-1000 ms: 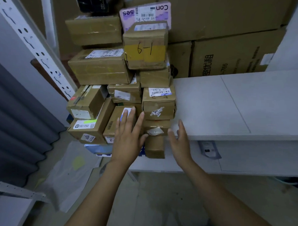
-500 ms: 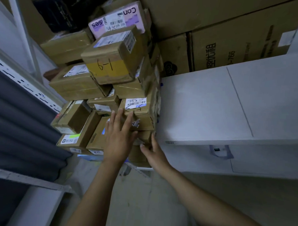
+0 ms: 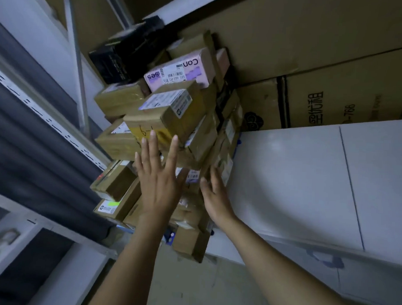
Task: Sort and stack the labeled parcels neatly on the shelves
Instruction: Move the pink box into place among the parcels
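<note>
Left hand [image 3: 159, 185] spread flat below yellow-taped parcel [image 3: 165, 114]; right hand [image 3: 214, 198] open, lower right of it. Stiff, tape-slick cardboard; I judge opposite sides best.

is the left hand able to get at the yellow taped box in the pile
Probably yes: the open left hand has its fingertips at the yellow-taped box, with nothing between them.

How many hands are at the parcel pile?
2. The left hand is spread flat on the front of the pile, reaching the box marked 6-1. The right hand is at the pile's right side, beside the shelf. None seems hidden.
</note>
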